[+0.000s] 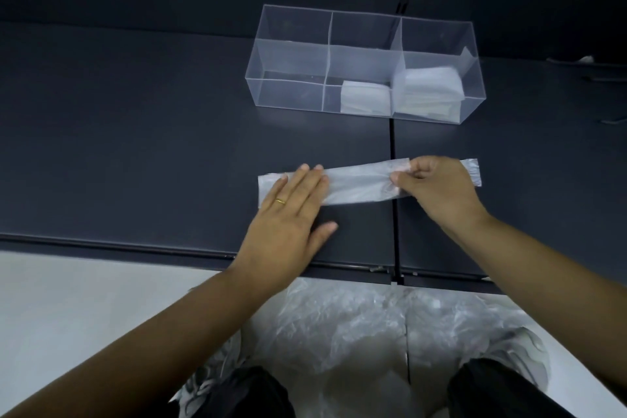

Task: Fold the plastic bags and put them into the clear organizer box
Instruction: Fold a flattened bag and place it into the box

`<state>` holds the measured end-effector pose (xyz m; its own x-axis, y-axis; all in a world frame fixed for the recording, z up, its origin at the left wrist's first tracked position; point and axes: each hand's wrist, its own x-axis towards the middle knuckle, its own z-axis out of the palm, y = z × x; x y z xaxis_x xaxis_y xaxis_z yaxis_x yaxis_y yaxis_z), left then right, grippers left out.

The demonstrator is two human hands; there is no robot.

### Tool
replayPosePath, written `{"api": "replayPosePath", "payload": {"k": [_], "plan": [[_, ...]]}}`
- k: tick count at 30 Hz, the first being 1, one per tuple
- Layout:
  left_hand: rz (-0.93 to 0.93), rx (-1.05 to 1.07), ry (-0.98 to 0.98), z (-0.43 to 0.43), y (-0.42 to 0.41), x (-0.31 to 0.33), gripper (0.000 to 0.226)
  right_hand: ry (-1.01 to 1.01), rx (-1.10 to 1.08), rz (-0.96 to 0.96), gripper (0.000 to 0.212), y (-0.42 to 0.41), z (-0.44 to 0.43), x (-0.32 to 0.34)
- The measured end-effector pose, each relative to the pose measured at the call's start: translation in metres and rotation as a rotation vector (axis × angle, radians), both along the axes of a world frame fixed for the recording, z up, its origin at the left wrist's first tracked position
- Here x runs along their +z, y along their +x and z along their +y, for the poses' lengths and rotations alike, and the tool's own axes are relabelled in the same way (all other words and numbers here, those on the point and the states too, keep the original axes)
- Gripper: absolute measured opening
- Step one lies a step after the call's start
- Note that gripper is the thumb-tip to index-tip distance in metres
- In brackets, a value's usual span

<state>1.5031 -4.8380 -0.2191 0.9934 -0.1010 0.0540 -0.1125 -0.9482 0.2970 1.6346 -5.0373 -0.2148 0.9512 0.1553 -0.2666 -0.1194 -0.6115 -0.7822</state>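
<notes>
One translucent white plastic bag (359,185), folded into a long narrow strip, is laid on the dark grey surface (135,146). Its left end is pressed flat by the left hand (288,210), fingers straight and together. Its right part is pinched by curled fingers of the right hand (437,190). Beyond it, folded bags (427,88) are held in the middle and right sections of the clear three-compartment organizer box (288,92).

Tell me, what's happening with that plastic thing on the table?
A person is folding a plastic bag into a long strip on the dark table. The left hand presses one end flat; the right hand pinches the bag farther along. Folded bags sit in the middle and right compartments of the clear organizer box. Loose bags wait in the lap.
</notes>
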Motion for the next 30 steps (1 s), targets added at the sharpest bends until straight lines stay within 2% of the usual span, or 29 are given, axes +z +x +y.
{"api": "replayPosePath", "payload": {"k": [3,6,8,9,11,12,14,16,19,23,27,30], "plan": [[0.167,-0.012,0.193,0.002,-0.001,-0.016,0.080,-0.013,-0.015,-0.012,0.013,0.000,0.000,-0.001],[0.186,-0.001,0.242,0.007,-0.001,-0.022,0.083,-0.037,-0.009,0.009,0.006,0.000,0.001,0.001],[0.195,-0.007,0.244,0.007,-0.001,-0.021,0.082,-0.173,0.003,-0.102,0.027,-0.005,0.004,0.004],[0.190,-0.012,0.242,0.006,-0.001,-0.021,0.081,-0.241,0.035,-0.256,0.040,-0.010,0.008,0.006],[0.185,-0.014,0.229,0.006,-0.001,-0.021,0.080,-0.294,0.230,-0.559,0.053,-0.026,0.020,0.009],[0.184,-0.016,0.224,0.006,-0.001,-0.021,0.080,-0.296,0.391,-0.604,0.055,-0.036,0.028,0.008],[0.182,-0.024,0.223,0.006,-0.001,-0.022,0.080,-0.335,0.709,-0.517,0.057,-0.051,0.042,0.000],[0.172,-0.027,0.209,0.007,-0.002,-0.023,0.080,-0.462,0.844,-0.439,0.062,-0.056,0.043,-0.015],[0.151,-0.030,0.216,0.007,-0.001,-0.021,0.078,-0.653,0.838,-0.448,0.078,-0.047,0.023,-0.025],[0.135,-0.035,0.238,0.007,-0.001,-0.021,0.079,-0.767,0.742,-0.416,0.086,-0.029,-0.024,-0.026],[0.129,-0.041,0.258,0.007,-0.001,-0.022,0.079,-0.780,0.584,-0.322,0.083,-0.010,-0.070,-0.021],[0.130,-0.037,0.258,0.006,0.000,-0.022,0.079,-0.659,0.391,-0.312,0.065,-0.001,-0.090,-0.018]]}}
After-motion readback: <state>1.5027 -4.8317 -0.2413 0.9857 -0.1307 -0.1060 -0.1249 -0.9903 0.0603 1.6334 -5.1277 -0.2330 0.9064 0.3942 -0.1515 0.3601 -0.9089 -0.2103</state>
